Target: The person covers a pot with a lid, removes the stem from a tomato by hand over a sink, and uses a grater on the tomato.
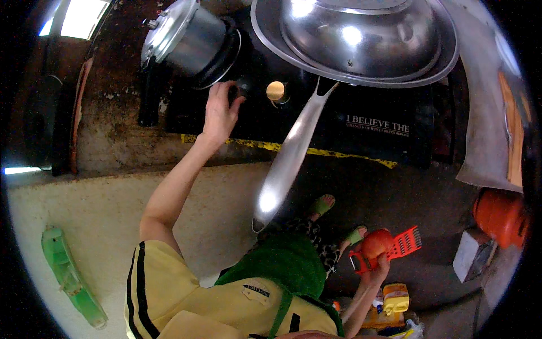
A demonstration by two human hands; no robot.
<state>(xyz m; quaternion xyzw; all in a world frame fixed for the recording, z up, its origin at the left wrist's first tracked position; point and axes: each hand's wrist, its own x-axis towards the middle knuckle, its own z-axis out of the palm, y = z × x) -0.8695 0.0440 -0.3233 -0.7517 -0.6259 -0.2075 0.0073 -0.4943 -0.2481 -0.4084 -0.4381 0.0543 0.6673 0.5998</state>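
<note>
My left hand (pixel 220 111) reaches to the front of a black gas stove (pixel 372 114), its fingers curled around a dark stove knob (pixel 233 92). Just beyond it, a steel pressure cooker (pixel 199 38) with a black handle sits on the left burner. Low on the right, my right hand (pixel 381 267) holds a round red tomato (pixel 377 243) together with a red plastic grater-peeler (pixel 405 244). To the right on the stove is a wide metal pan, its long handle (pixel 292 144) pointing towards me, with a dome-shaped metal bowl or lid (pixel 360 46) over it.
A second knob (pixel 275 90) catches the light between the burners. The pan handle juts past the stove's front edge. An orange-red gas cylinder (pixel 499 216) and a grey box (pixel 471 256) are at right. A yellow bottle (pixel 396 298) stands lower; a green plastic holder (pixel 72 275) is far left.
</note>
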